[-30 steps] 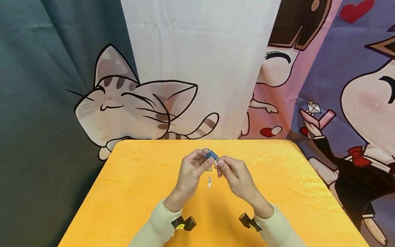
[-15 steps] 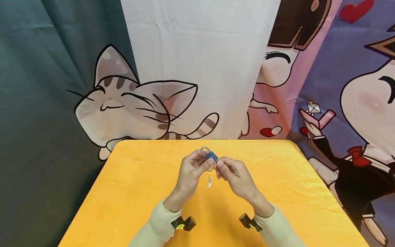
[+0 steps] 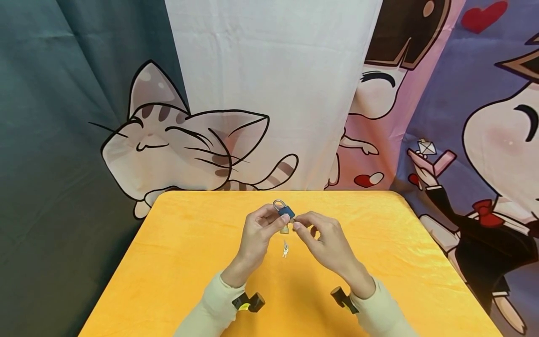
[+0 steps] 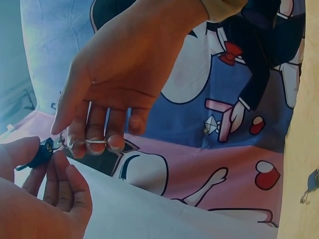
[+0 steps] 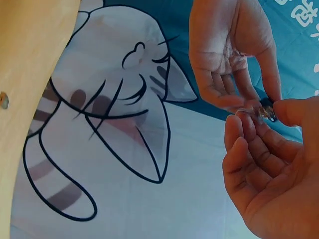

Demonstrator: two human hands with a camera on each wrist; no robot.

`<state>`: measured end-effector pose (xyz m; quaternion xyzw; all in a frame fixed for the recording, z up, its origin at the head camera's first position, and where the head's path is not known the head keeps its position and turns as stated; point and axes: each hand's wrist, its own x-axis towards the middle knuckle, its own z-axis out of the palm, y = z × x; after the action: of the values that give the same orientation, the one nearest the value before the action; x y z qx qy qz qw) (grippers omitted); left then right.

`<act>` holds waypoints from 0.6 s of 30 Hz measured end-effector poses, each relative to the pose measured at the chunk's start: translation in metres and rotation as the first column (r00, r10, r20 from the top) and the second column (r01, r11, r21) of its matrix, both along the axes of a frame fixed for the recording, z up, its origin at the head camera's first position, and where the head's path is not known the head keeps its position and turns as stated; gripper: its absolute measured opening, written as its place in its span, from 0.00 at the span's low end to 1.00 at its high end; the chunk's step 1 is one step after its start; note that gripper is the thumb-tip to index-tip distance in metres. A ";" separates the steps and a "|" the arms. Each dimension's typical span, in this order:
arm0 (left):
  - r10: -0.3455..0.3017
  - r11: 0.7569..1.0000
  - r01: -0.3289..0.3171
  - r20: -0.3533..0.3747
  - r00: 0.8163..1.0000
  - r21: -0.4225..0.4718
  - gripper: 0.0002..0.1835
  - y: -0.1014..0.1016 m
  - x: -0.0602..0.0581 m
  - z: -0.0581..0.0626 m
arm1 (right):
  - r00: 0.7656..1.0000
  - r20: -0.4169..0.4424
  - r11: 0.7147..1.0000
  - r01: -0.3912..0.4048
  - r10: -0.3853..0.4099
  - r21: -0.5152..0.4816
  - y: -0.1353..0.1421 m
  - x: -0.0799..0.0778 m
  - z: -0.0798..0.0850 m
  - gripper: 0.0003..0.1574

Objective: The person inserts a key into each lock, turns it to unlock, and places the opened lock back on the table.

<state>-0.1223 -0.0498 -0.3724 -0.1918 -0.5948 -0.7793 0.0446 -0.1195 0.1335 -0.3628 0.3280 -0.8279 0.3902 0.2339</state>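
Toward the far edge of the tabletop (image 3: pixel 189 252), the left hand (image 3: pixel 258 233) pinches a blue padlock (image 3: pixel 286 212). The right hand (image 3: pixel 327 238) pinches a key (image 4: pixel 58 143) at its base.

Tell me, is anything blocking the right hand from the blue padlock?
Nothing visible stands in between. The left hand grips the blue padlock, and the right hand pinches a small metal piece, apparently a key, at its base. The silvery bunch lies on the table below.

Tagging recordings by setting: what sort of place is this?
Probably a makeshift indoor recording spot: a yellow cloth-covered table, a multicoloured fabric backdrop printed with cartoon figures, and small black wrist-worn cameras.
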 end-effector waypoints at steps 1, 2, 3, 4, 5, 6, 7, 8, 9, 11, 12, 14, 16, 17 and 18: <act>0.003 1.000 -0.003 -0.006 1.000 -0.006 0.12 0.000 0.000 0.000 | 1.000 -0.007 1.000 0.008 -0.008 0.001 0.001 0.000 0.001 0.05; 0.004 1.000 -0.004 -0.010 1.000 -0.009 0.12 -0.001 0.000 0.000 | 1.000 -0.014 1.000 0.013 -0.013 0.000 0.002 0.000 0.002 0.05; 0.004 1.000 -0.005 -0.016 1.000 -0.013 0.12 -0.001 0.000 0.000 | 1.000 -0.017 1.000 0.020 -0.020 0.000 0.003 0.000 0.003 0.04; 0.005 1.000 -0.006 -0.024 1.000 -0.017 0.12 -0.001 -0.001 -0.001 | 0.999 -0.020 1.000 0.027 -0.027 0.000 0.004 -0.001 0.004 0.04; 0.005 1.000 -0.006 -0.033 0.999 -0.023 0.12 -0.001 -0.001 -0.001 | 0.999 -0.026 1.000 0.031 -0.031 0.001 0.005 -0.001 0.006 0.04; 0.007 1.000 -0.008 -0.044 0.999 -0.030 0.11 -0.001 -0.001 -0.001 | 0.999 -0.031 0.999 0.033 -0.033 0.002 0.006 0.000 0.007 0.04; 0.008 0.999 -0.010 -0.058 0.998 -0.037 0.11 -0.001 -0.001 -0.002 | 0.999 -0.038 0.999 0.035 -0.035 0.003 0.007 0.000 0.008 0.04; 0.013 0.999 -0.017 -0.074 0.997 -0.048 0.11 -0.001 -0.002 -0.002 | 0.998 -0.043 0.999 0.036 -0.036 0.005 0.007 0.000 0.009 0.04; 0.020 0.998 -0.026 -0.098 0.995 -0.061 0.10 -0.001 -0.002 -0.003 | 0.998 -0.048 0.999 0.037 -0.037 0.006 0.008 0.000 0.010 0.04; 0.036 0.995 -0.049 -0.147 0.988 -0.086 0.09 -0.001 -0.003 -0.003 | 0.998 -0.060 0.999 0.037 -0.037 0.008 0.009 0.000 0.012 0.03; 0.047 0.993 -0.065 -0.175 0.983 -0.098 0.09 -0.002 -0.003 -0.003 | 0.997 -0.066 0.999 0.037 -0.036 0.008 0.009 0.000 0.013 0.03; 0.073 0.988 -0.102 -0.227 0.971 -0.118 0.08 -0.002 -0.003 -0.004 | 0.996 -0.078 0.999 0.038 -0.037 0.008 0.009 0.001 0.015 0.03; 0.094 0.982 -0.133 -0.269 0.958 -0.131 0.07 -0.001 -0.003 -0.004 | 0.996 -0.086 0.999 0.036 -0.036 0.009 0.010 0.002 0.018 0.04; 0.105 0.979 -0.149 -0.285 0.953 -0.136 0.07 -0.002 -0.003 -0.004 | 0.995 -0.089 0.999 0.035 -0.034 0.008 0.010 0.002 0.018 0.04; 0.115 0.976 -0.163 -0.300 0.947 -0.141 0.06 -0.002 -0.003 -0.004 | 0.995 -0.092 0.999 0.033 -0.032 0.007 0.010 0.003 0.019 0.04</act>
<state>-0.1250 -0.0515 -0.3764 -0.2645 -0.6560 -0.6860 0.1706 -0.1169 0.1434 -0.3437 0.3330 -0.8232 0.3674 0.2767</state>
